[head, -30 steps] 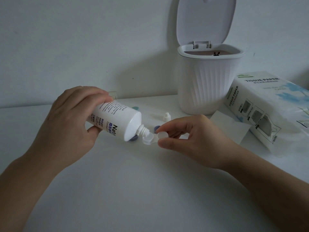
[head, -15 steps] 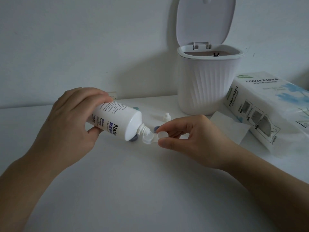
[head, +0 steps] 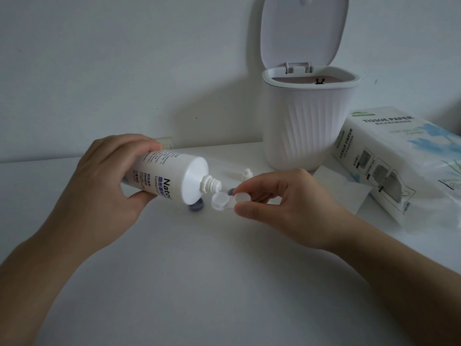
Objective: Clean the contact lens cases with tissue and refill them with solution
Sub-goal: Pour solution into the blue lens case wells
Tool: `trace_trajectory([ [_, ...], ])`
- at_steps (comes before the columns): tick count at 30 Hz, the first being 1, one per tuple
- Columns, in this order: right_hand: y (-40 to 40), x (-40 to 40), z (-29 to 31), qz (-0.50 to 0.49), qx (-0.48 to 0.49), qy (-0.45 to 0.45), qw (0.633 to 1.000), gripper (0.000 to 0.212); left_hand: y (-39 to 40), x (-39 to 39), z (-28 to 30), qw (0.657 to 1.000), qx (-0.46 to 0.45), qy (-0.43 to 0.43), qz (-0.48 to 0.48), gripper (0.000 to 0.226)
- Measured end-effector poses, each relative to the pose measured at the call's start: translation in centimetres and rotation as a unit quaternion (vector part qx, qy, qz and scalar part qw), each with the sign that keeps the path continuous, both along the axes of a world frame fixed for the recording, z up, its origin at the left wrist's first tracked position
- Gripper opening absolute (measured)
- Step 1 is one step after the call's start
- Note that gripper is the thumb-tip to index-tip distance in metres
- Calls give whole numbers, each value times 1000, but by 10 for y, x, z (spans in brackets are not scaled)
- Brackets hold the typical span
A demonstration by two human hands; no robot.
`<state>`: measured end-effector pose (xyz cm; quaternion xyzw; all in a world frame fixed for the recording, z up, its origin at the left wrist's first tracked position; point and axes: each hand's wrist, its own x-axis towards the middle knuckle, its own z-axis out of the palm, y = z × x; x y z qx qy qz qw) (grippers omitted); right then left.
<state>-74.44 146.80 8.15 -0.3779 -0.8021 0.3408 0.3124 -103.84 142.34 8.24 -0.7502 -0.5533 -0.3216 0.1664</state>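
My left hand (head: 104, 186) grips a white solution bottle (head: 172, 178), tilted with its uncapped nozzle pointing right and down. The nozzle tip hangs just above the left well of a clear contact lens case (head: 225, 201). My right hand (head: 282, 198) pinches that case at its right well between thumb and forefinger, a little above the table. A dark blue case cap (head: 195, 207) lies on the table under the bottle's shoulder. A second blue cap (head: 231, 191) peeks out behind the case. The bottle's small white cap (head: 247, 174) stands further back.
A white ribbed bin (head: 306, 131) with its lid up stands at the back right. A tissue paper pack (head: 399, 161) lies at the right, with a loose tissue sheet (head: 344, 188) in front of it. The white table (head: 199, 283) meets a white wall behind.
The bottle's nozzle has lifted slightly off the case's left well. Both hands stay in nearly the same place.
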Motion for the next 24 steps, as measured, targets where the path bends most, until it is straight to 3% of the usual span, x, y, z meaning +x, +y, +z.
trace_trajectory([
  [24,0,0,-2,14,-9,7,1000,21,3,-1,2,999,32,41,-15,72],
])
